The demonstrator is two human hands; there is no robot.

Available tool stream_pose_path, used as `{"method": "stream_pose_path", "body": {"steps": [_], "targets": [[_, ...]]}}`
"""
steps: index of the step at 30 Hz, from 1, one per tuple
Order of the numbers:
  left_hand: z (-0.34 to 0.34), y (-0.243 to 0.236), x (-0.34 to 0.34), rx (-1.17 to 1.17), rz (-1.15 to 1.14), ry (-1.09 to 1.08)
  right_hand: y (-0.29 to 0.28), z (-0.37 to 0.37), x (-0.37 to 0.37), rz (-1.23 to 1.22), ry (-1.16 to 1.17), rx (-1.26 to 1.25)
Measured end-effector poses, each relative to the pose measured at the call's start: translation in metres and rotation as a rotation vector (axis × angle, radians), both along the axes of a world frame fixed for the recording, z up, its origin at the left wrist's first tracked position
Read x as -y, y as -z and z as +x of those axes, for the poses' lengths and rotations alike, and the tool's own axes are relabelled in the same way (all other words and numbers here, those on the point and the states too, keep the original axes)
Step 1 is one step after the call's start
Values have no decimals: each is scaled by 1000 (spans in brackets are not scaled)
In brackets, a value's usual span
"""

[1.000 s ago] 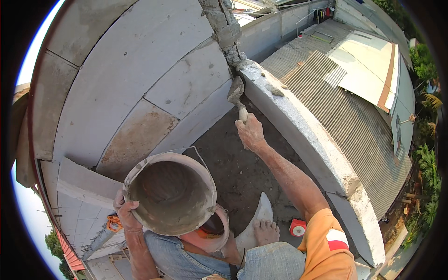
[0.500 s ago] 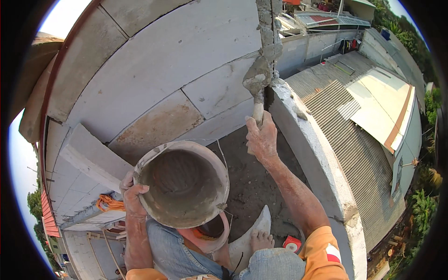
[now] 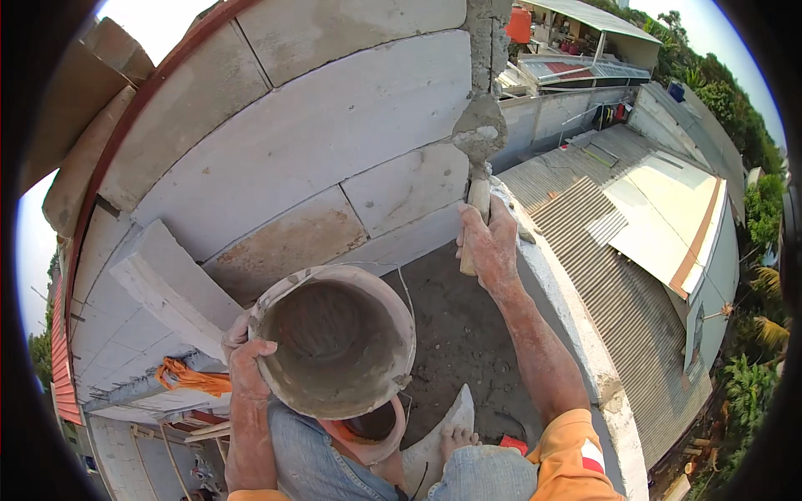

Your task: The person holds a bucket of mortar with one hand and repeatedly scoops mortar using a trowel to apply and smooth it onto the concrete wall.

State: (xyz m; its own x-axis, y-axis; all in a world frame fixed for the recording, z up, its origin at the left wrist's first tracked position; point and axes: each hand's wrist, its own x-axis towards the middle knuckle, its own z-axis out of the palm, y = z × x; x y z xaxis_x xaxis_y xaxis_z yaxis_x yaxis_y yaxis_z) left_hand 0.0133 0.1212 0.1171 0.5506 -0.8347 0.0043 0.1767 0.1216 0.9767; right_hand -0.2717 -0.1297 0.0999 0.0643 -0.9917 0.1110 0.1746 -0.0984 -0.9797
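Observation:
My right hand is closed round the wooden handle of a trowel. Its mortar-smeared blade lies against the mortared vertical edge of the block wall, just above the low wall's top. At the lower left, my left hand grips the rim of a grey, mortar-coated bucket, tilted so its mouth faces me. Wet grey mortar coats the inside. A thin wire handle loops over the bucket's far side. Under it sits a second, pinkish bucket, partly hidden.
A wall of large pale blocks rises ahead. A low block wall curves along my right, with corrugated roofs below it. A loose block leans at left near an orange cloth. My bare foot rests below.
The trowel has risen a little and shifted right along the wall edge. My view has tilted slightly upward; the left hand keeps its hold on the bucket.

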Motion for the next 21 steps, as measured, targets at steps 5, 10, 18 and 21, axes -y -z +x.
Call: {"method": "stream_pose_path", "body": {"steps": [5, 10, 18, 21], "targets": [[1, 3, -1, -26, -28, 11, -32, -51, 43, -307, 97, -375], [1, 6, 4, -28, -16, 1, -92, -77, 72, -437, 163, -718], [-3, 4, 10, -32, -19, -21, -100, -75, 82, -695, 299, -1221], [-1, 3, 10, -23, -25, -17, -79, -83, 58, -574, 258, -1262]]}}
